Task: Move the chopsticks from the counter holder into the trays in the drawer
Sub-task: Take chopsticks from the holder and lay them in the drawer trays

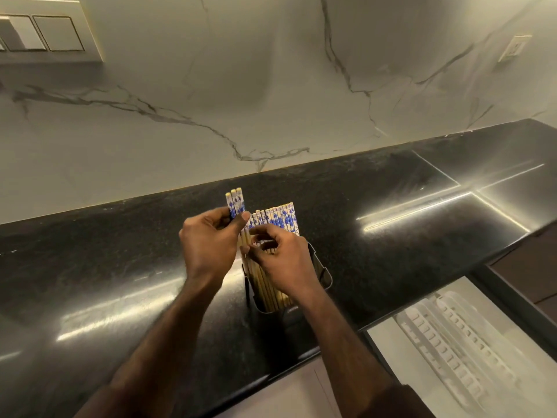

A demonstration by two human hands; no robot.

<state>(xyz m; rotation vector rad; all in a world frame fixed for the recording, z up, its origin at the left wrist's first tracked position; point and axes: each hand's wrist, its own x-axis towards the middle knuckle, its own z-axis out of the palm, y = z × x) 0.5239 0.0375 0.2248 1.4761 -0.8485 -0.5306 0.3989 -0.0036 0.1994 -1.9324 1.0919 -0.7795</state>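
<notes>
A black holder (324, 274) stands on the dark counter and is packed with several bamboo chopsticks (278, 218) that have blue-and-white patterned tops. My left hand (209, 245) grips three of these chopsticks (235, 202), raised higher than the rest, their lower ends still inside the holder. My right hand (284, 260) is over the holder's front, its fingertips pinching among the standing sticks. At the lower right the open drawer (494, 285) holds white ribbed trays (452, 336) with no chopsticks visible in them.
The black polished counter (120, 267) runs left to right, with a marble backsplash (271, 86) behind it. A flush steel sink cover or hob panel (482, 188) lies at the right. Wall switches (45, 33) sit at the upper left.
</notes>
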